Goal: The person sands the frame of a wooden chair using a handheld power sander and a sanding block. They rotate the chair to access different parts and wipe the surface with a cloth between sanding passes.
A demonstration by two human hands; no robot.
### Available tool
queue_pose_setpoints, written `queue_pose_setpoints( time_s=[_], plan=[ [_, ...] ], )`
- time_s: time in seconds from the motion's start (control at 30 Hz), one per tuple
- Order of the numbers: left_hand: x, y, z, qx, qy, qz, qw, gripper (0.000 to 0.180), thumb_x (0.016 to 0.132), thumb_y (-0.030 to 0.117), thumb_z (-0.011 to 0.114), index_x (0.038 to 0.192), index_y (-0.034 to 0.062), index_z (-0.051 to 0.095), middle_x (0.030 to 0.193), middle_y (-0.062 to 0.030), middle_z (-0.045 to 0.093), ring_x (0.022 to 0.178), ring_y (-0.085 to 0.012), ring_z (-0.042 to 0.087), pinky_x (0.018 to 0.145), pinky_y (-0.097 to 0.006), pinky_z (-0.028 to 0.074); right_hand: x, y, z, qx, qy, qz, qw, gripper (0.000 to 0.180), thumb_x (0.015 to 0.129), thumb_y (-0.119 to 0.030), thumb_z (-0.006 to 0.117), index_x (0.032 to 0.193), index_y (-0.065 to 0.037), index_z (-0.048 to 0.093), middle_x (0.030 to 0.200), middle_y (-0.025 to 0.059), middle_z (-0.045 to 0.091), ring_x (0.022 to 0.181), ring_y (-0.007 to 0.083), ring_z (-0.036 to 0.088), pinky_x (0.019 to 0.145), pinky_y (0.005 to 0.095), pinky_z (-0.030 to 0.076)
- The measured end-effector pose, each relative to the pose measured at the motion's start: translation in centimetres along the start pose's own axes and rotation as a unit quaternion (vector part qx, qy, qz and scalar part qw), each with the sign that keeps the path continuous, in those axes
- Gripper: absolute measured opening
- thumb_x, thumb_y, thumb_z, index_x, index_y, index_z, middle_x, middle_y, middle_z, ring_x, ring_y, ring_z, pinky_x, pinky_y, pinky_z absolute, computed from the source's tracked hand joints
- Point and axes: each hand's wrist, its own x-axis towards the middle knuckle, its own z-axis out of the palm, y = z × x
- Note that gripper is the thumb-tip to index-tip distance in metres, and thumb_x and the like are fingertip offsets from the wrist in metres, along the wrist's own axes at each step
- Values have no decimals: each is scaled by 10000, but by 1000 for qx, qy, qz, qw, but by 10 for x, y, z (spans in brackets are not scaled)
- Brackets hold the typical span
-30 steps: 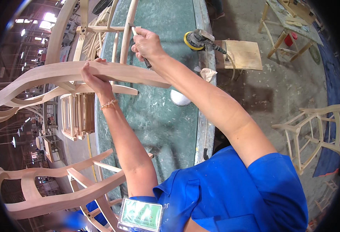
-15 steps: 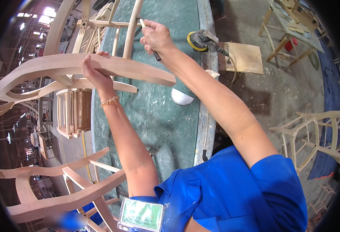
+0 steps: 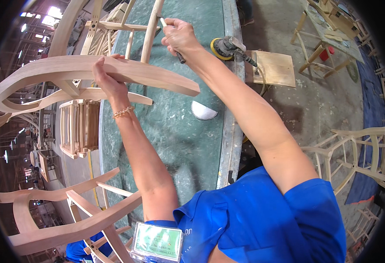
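Note:
A bare wooden chair frame (image 3: 157,76) lies on its side on the green-topped workbench (image 3: 157,131). My left hand (image 3: 110,80) is wrapped over its thick curved leg, thumb on the near side and fingertips over the far edge. Closed around a slim tool (image 3: 163,22) with a pale front and a dark rear end is my right hand (image 3: 181,37), beyond the leg. The tool's tip is at a round wooden bar (image 3: 150,33) of the frame; whether it touches, I cannot tell. Its exact kind does not show.
An orbital sander (image 3: 223,47) with a yellow pad rests at the bench's right edge, its hose trailing off. A white half-disc (image 3: 204,110) lies on the bench. Another chair frame (image 3: 69,232) is at lower left, near a person in blue (image 3: 80,250). More frames (image 3: 354,153) stand right.
My right hand has shifted slightly down and right, with the tool still near the round bar. The left hand keeps its hold on the leg. The view has moved a little.

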Motion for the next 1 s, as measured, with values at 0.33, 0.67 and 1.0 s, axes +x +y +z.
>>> queue_pose_setpoints(
  time_s=[0.33,0.67,1.0],
  plan=[
    [-8,4,-12,8,15,18,1000,388,833,355,536,996,9,467,784,-185,634,737,-287,626,727,-403,505,-8,7,-22,79,55,-2,995,443,939,-145,509,1361,-24,450,647,69,561,428,64,445,340,222,338],
    [3,-1,-7,-13,-8,10,1000,378,852,351,519,1020,17,461,790,-195,637,761,-297,630,744,-403,499,-59,8,-13,78,-21,19,997,478,956,-131,491,1403,6,391,628,37,525,460,72,446,384,239,358],
    [-12,-4,4,-20,-17,27,999,307,870,280,507,1007,11,453,791,-199,621,737,-307,624,695,-419,526,-65,6,-10,54,-6,27,998,457,945,-148,502,1373,-8,421,627,41,513,442,55,410,364,215,324]
  ],
)
